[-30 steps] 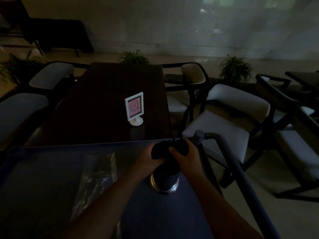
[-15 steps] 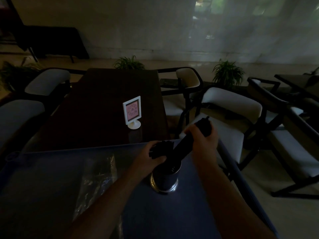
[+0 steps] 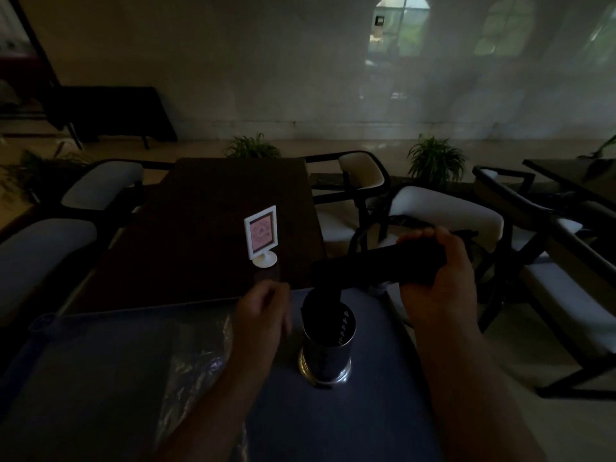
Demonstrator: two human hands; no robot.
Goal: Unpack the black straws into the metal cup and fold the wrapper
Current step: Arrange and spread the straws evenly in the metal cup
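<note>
My right hand (image 3: pixel 440 278) grips the black straws (image 3: pixel 380 265) tipped over the metal cup (image 3: pixel 328 341) on the counter (image 3: pixel 366 411), I think so they slide in; my left hand (image 3: pixel 263 315) beside it is too blurry to tell.

No text you can read; white table sign (image 3: pixel 261 233) carries pink print, too blurred to make out.

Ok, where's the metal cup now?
Head view: the metal cup stands on the blue surface right of centre, beside the left hand, below the straws in the right hand.
</note>
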